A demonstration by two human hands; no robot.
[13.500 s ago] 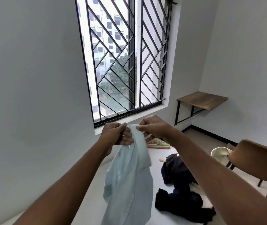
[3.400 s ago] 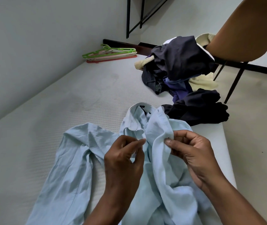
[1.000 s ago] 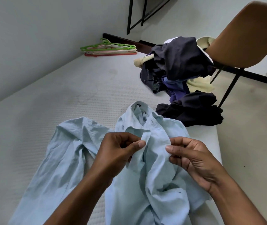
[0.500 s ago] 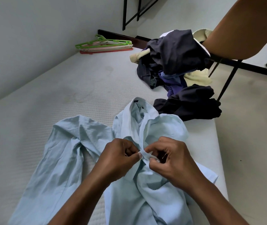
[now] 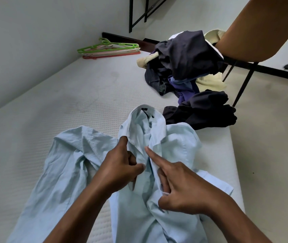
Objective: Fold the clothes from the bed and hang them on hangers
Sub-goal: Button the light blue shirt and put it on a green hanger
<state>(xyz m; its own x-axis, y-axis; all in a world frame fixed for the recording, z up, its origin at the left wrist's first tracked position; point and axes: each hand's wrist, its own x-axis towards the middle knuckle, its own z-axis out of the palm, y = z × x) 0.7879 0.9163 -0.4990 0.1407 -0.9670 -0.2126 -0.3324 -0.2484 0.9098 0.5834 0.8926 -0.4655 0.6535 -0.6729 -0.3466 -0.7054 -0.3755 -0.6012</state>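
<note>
Both hands are on the light blue shirt (image 5: 174, 142). Left hand (image 5: 120, 167) pinches the front edge below the collar with thumb and curled fingers, index poking up. Right hand (image 5: 180, 186) lays its index straight along the other edge, the rest curled into a fold. Shirt's crumpled on the white mattress (image 5: 69, 102), right under the hands. Past the right hand: a black garment (image 5: 206, 111), then a heap of dark clothes (image 5: 188, 55) by a brown chair (image 5: 262, 28). Hangers (image 5: 110, 49) are stacked way beyond the left hand.
</note>
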